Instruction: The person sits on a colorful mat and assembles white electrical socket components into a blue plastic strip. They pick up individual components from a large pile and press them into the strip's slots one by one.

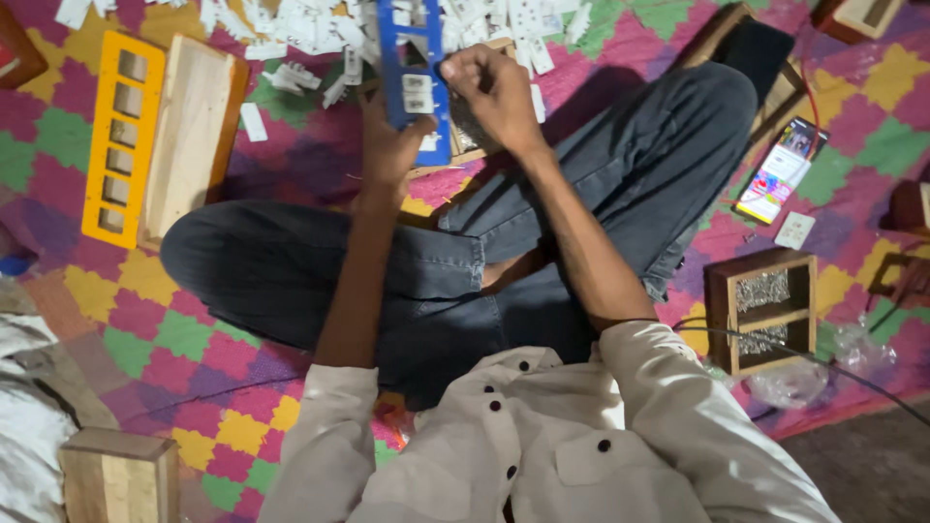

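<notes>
The person sits cross-legged on a patchwork mat (852, 87) of pink, yellow and green. Both hands work at a blue plastic frame (412, 63) held upright above the knees. The left hand (387, 145) grips the frame from below and behind, fingers closed round its lower end. The right hand (489, 92) is pinched shut at the frame's right edge, thumb and fingertips pressing near a small white part seated in one of its openings. The frame's windows hold at least two white inserts (the upper ones are partly cut off by the picture edge).

Behind the frame lies a heap of small white parts (320, 29), spread loose on the mat. To the left, a yellow frame (121, 136) with six rectangular windows, all unfilled, lies flat just beside a long wooden box (194, 131).

To the right, a wooden tray (760, 310) with two compartments holds small metal pieces, too fine to identify. Near it lie a phone (783, 169) with a lit screen and a white square part (794, 230). A wooden block (121, 475) stands at lower left.
</notes>
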